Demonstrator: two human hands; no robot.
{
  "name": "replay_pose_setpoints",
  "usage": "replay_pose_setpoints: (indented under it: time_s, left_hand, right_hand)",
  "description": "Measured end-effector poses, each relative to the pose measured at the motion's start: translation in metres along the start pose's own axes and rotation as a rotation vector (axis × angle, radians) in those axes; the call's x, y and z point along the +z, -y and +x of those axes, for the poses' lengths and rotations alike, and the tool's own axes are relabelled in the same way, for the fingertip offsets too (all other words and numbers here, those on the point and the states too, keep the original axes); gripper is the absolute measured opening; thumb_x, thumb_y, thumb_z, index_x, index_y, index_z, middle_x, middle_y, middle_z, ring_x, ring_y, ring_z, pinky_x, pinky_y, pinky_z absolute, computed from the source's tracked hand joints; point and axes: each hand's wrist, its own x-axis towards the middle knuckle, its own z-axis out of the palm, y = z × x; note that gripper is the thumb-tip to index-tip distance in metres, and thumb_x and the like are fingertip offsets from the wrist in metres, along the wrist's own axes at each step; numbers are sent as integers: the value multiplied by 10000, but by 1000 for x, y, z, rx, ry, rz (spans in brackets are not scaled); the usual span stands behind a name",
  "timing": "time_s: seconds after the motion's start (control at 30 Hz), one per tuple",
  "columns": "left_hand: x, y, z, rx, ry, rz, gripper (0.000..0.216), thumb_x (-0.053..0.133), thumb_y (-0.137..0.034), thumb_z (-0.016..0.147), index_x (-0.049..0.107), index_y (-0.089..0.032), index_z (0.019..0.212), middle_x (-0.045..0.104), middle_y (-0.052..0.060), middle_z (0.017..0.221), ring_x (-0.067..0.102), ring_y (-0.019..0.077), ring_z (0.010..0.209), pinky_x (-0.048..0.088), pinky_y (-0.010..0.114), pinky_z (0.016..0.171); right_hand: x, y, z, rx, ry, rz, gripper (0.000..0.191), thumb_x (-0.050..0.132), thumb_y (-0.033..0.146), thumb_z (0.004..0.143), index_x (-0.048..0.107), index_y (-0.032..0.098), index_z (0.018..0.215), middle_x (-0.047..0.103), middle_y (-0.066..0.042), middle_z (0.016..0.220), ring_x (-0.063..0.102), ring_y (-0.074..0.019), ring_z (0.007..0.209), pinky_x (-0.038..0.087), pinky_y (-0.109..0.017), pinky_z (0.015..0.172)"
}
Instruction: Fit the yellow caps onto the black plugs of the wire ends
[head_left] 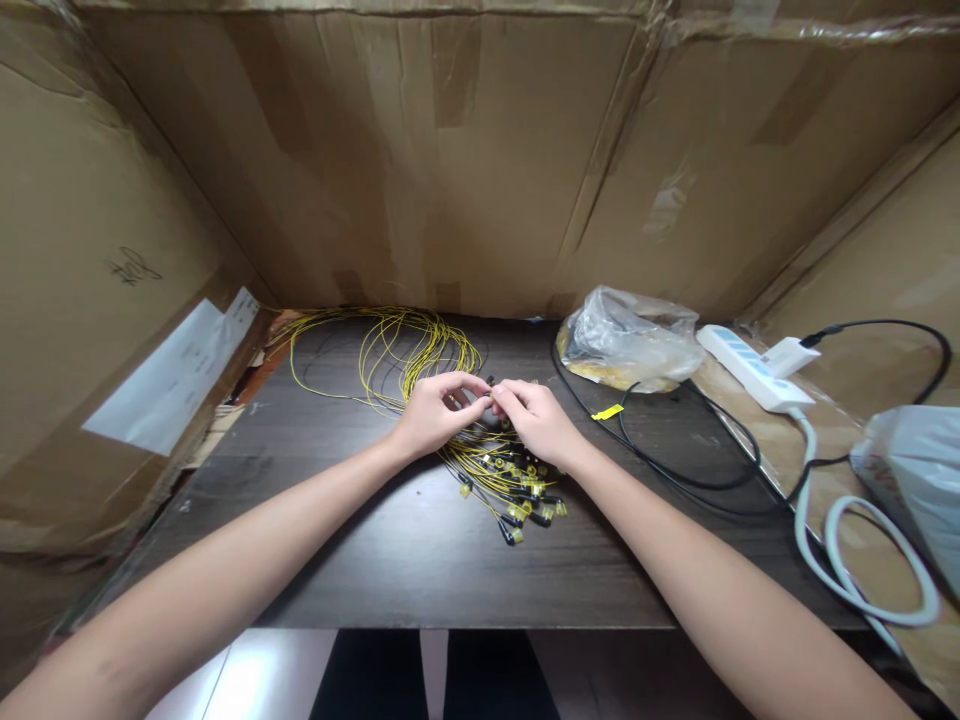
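Observation:
Both hands meet over a bundle of thin yellow and black wires (457, 462) on the dark table. My left hand (439, 415) has its thumb and fingertips pinched on a small dark connector (489, 391). From the other side, my right hand (536, 418) pinches at the same spot, its fingertips touching the left ones. Most of the connector is hidden by the fingers. Below the hands lie several black connectors with clear yellow caps (525, 490), at the wire ends. The wires' long loops (405, 345) spread away toward the back left.
Cardboard walls (375, 170) enclose the table (360, 540). A clear plastic bag (630, 335) sits at the back right, beside a black cable (675, 478) with a yellow tag (607, 412). Farther right are a white power strip (754, 368), its cord (806, 500) and another bag (915, 470).

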Motion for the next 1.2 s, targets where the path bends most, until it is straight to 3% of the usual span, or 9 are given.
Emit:
replay_pose_setpoints:
  time_s: [0.1,0.33,0.57,0.8,1.2]
  left_hand:
    - [1,1,0,-3,-6,-11,176,712,-299,810,728,-135,872,736,37,783,583,89,569,470,189,526]
    - [0,1,0,2,-17,-18,168,707,-287,815,727,-133,876,734,37,794,589,91,581,468,189,532]
    - [0,1,-1,48,0,7,170,710,-291,836,757,-139,895,747,47,798,580,90,561,467,196,528]
    - [0,6,1,-7,-24,-72,205,755,-327,811,788,-136,878,749,52,767,591,108,597,459,210,548]
    - [0,11,1,-7,-33,-145,227,775,-333,786,812,-132,884,761,80,797,613,124,621,464,226,562]
  right_hand:
    - [0,0,0,-26,-10,-43,382,412,335,996,548,193,668,605,-16,680,562,-169,706,399,-296,701]
    - [1,1,0,-12,-71,38,161,559,329,911,623,188,867,639,-20,812,562,-164,738,421,-283,694]
    - [1,-3,0,26,1,12,380,402,389,993,546,186,706,556,-2,680,503,-149,658,362,-279,629]
    - [3,0,0,-26,-57,-38,340,433,374,991,516,200,711,517,9,658,483,-151,655,357,-278,639]
    - [2,2,-1,-32,-44,2,352,431,394,996,528,197,722,531,4,675,487,-149,660,367,-274,637]
